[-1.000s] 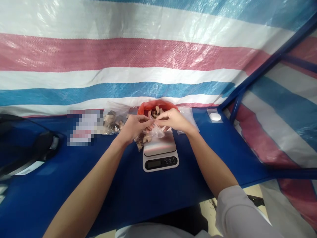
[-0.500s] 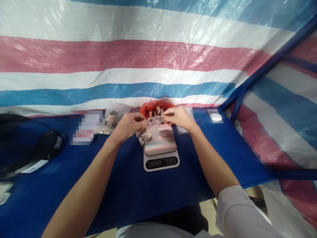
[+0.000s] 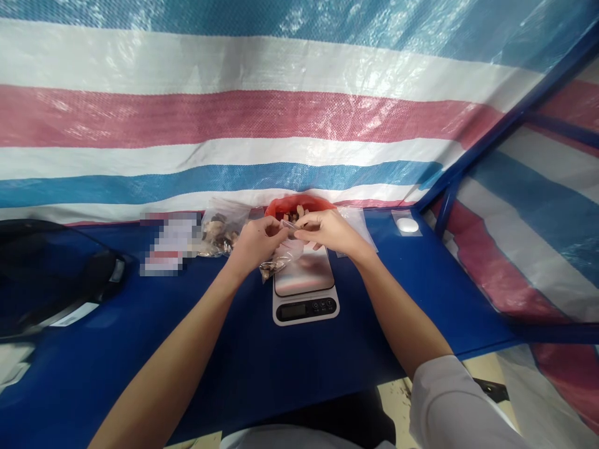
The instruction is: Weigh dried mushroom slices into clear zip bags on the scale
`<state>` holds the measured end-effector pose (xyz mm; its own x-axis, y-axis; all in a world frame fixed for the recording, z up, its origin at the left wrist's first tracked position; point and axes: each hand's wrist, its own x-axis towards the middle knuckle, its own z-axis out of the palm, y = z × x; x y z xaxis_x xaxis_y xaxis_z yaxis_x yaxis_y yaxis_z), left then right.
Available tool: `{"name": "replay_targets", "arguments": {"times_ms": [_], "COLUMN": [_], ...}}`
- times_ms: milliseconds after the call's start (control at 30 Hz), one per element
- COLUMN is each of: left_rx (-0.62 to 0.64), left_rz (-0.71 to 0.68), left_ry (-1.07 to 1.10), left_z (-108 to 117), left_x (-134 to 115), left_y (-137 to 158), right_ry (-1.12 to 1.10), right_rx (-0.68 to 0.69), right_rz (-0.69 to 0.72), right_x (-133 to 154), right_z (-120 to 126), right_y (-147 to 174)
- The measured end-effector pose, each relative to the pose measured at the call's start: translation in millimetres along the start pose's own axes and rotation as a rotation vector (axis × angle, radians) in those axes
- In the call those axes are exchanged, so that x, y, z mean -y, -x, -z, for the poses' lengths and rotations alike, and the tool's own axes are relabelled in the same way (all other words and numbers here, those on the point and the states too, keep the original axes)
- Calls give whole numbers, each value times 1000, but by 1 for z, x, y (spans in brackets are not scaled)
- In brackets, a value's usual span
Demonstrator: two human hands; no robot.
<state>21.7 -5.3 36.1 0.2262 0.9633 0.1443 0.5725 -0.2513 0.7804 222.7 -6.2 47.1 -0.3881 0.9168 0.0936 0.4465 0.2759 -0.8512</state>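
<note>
A small clear zip bag (image 3: 286, 254) with brown dried pieces in its bottom hangs over the left part of a kitchen scale (image 3: 305, 284). My left hand (image 3: 262, 240) pinches the bag's top edge. From the other side, my right hand (image 3: 326, 232) pinches the same edge, thumb and forefinger close to the left ones. The scale has a metal plate, and its display looks dark. Just behind my hands sits a red plastic bag (image 3: 299, 202) holding brown dried chunks, partly hidden by my fingers.
Filled clear bags (image 3: 222, 227) lie left of my hands, beside a blurred-out packet (image 3: 171, 244). Flat clear bags (image 3: 358, 226) lie to the right, then a white oval object (image 3: 408, 225). A black bag-like object (image 3: 60, 280) is at far left. Striped sheeting (image 3: 281, 118) rises behind the blue table (image 3: 262, 368).
My hands have drawn closer together along the small bag's top edge, which was stretched wider before. The view has tilted up slightly.
</note>
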Motion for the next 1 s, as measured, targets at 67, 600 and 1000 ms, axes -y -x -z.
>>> {"name": "replay_targets", "arguments": {"times_ms": [67, 600, 1000], "left_rx": [-10, 130, 79], "left_rz": [-9, -219, -230], "left_ry": [-24, -49, -182], "left_z": [3, 26, -13], "left_x": [2, 5, 20], "left_y": [0, 2, 8], "right_ry": [-11, -149, -161], "right_rx": [11, 1, -45], "right_rz": [-19, -47, -30], "right_x": [-3, -8, -9], "right_z": [0, 12, 18], "right_y": [-1, -1, 0]}}
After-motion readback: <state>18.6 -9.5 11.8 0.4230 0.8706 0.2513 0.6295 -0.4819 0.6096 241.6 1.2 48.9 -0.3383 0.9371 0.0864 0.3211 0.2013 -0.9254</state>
